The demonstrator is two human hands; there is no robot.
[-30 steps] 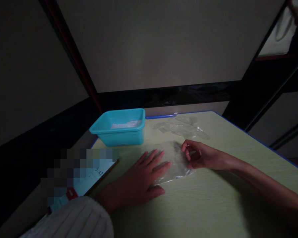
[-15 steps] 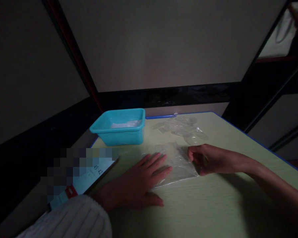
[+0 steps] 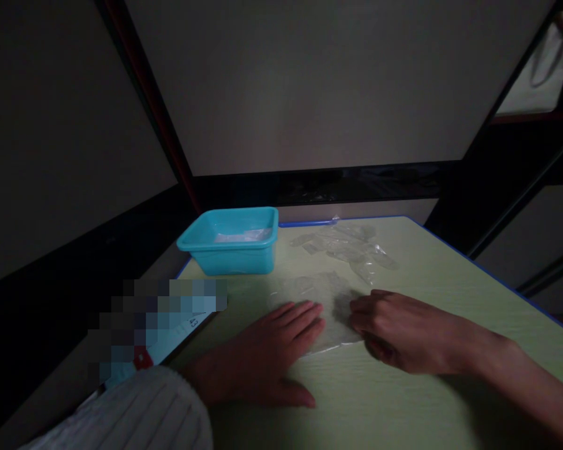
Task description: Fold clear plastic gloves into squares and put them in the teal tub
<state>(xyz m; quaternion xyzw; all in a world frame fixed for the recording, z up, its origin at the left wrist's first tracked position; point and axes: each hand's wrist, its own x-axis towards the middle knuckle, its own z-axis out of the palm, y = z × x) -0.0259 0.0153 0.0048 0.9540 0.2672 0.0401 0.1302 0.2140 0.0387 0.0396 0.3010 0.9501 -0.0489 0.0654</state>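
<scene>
A clear, thin plastic bag (image 3: 334, 312) lies flat and slightly wrinkled on the pale table. My left hand (image 3: 274, 353) rests palm down over its left part, fingers stretched out and thumb apart. At the bag's right edge is my right hand (image 3: 398, 331), its fingers curled closed against the plastic with the knuckles turned up. The fingertips of that hand are hidden, but the bag's edge runs in under them. Just behind the bag lie crumpled clear plastic pieces (image 3: 347, 240) with finger-like shapes, resembling disposable gloves.
A turquoise plastic basin (image 3: 234, 259) with something whitish inside stands at the table's back left. On the left, a phone-like device (image 3: 173, 340) with a lit, partly blurred screen leans near my sleeve. Blue edging borders the table (image 3: 450, 300), with a panelled wall behind.
My right hand has rolled over, knuckles now up, and moved slightly nearer to me along the bag's right edge. The left hand stays flat on the bag. The view has shifted a little.
</scene>
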